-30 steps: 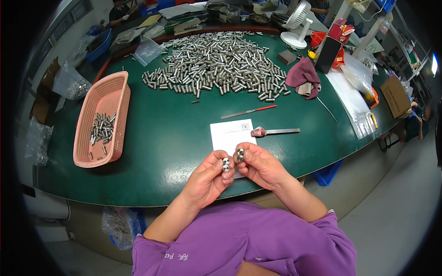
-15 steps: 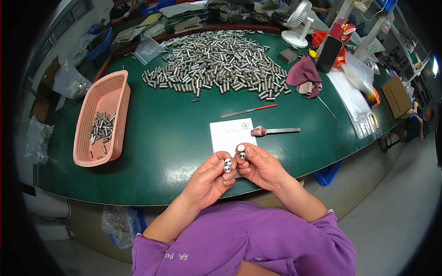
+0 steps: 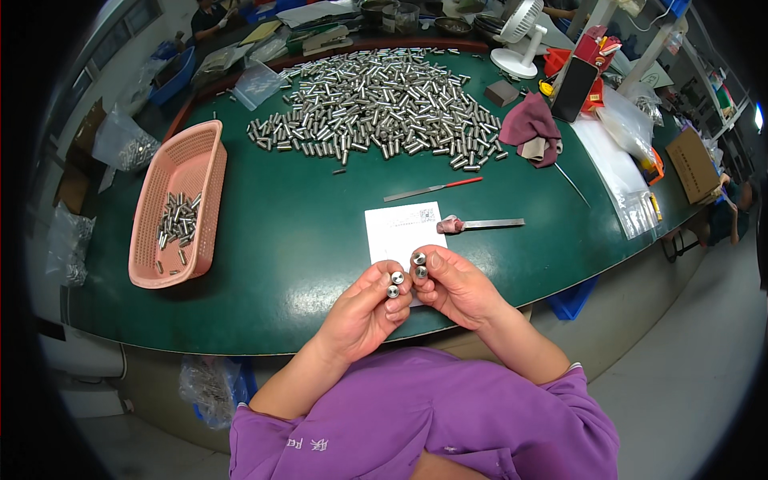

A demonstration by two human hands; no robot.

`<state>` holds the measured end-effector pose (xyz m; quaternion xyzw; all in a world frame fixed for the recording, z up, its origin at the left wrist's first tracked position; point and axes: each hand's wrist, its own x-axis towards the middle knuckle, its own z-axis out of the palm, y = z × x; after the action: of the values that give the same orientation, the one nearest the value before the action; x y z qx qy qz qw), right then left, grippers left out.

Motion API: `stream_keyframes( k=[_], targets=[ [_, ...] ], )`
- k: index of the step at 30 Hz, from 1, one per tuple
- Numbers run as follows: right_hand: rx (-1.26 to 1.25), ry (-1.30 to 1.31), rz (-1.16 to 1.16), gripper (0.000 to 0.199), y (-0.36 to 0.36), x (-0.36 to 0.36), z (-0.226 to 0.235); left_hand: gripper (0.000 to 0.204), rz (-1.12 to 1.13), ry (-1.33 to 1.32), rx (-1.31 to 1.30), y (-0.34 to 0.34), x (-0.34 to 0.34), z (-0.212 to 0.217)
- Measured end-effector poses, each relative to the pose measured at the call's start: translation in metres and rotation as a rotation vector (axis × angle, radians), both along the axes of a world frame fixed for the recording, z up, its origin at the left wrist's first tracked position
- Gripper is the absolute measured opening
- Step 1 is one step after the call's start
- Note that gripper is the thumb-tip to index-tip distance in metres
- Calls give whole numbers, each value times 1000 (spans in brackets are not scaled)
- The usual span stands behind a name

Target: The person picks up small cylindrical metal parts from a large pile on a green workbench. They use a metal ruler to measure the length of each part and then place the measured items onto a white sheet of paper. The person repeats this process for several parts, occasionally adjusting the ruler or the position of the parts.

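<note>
Two short metal pins (image 3: 394, 285) are pinched one above the other in my left hand (image 3: 359, 314), their round ends facing up at me. My right hand (image 3: 457, 288) grips two more metal pins (image 3: 420, 266) in the same way, close beside the left. Both hands hover over the lower part of a white printed sheet (image 3: 392, 237) on the green table. Just beyond lie a flat file with a red handle (image 3: 436, 190) and a metal strip (image 3: 492, 225) with its end wrapped in pinkish cloth. A large heap of similar pins (image 3: 384, 108) covers the far middle.
At the left stands a pink plastic basket (image 3: 214, 172) with several pins inside. A maroon cloth (image 3: 530, 124), a dark block (image 3: 502, 93), a white fan (image 3: 522, 32) and a phone (image 3: 574, 90) stand or lie at the far right. Clear plastic bags (image 3: 628, 132) rest along the right edge.
Both hands stay close together with the pins still in them. The pins' ends in my right hand have tilted slightly; the whole view has shifted a little.
</note>
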<state>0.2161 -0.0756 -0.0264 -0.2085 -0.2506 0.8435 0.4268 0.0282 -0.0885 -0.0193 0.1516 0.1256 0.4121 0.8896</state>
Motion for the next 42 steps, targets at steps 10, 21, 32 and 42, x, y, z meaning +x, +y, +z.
stream_keyframes(
  k=[10,21,32,42],
  targets=[
    [152,-290,-56,20,-3,2,18,10,116,83,-10,-1,2,-1],
    [432,-642,-259,19,-8,3,37,14,174,147,66,-2,-2,-1],
    [1581,-1268,-588,29,-5,0,49,17,233,156,58,0,-4,-3],
    [1690,-1355,-651,34,-1,-7,37,15,335,219,-54,0,3,-5]
  ],
)
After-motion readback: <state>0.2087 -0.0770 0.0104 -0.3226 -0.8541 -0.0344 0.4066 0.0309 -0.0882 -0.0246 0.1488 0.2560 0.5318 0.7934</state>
